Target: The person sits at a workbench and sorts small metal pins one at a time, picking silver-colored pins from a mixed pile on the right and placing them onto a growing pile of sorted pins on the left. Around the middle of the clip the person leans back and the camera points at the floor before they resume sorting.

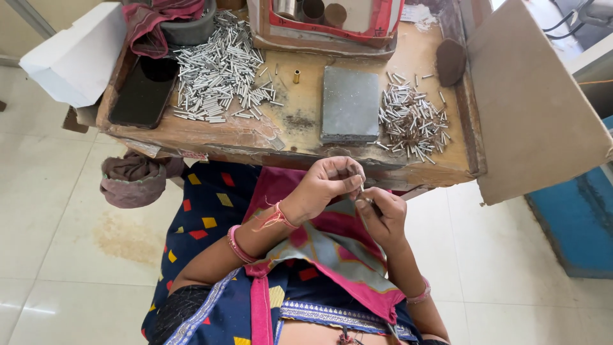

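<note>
Patterned cloth (319, 255) across our lap lies nearest, and directly above it our two hands meet just below the near edge of the wooden bench (300, 137). Our left hand (325, 185) has fingers curled and thumb pressed to forefinger; our right hand (383, 217) is closed likewise, pinching a small metal piece (362, 199) where the two hands touch. Both grips read as clamped on that piece, though it is so small that we cannot tell whether it is one part or two being joined.

Assessment of the step: we judge that the pinch should stay close to the tip of the piece, with both wrists braced against the lap so the parts line up straight. Working over the cloth seems sound, since a dropped piece would be caught there.

Beyond the grip, on the bench, a grey metal block (349, 104) sits straight ahead. Farther out to the left lies a large heap of silver pins (220, 70) with a dark phone (143, 92) beside it; to the right, a smaller heap of pins (412, 121).

Limits of view: fingertips hide most of the held piece. A red-edged box (332, 22) at the far side is cut off by the frame, and its contents are unclear.
</note>
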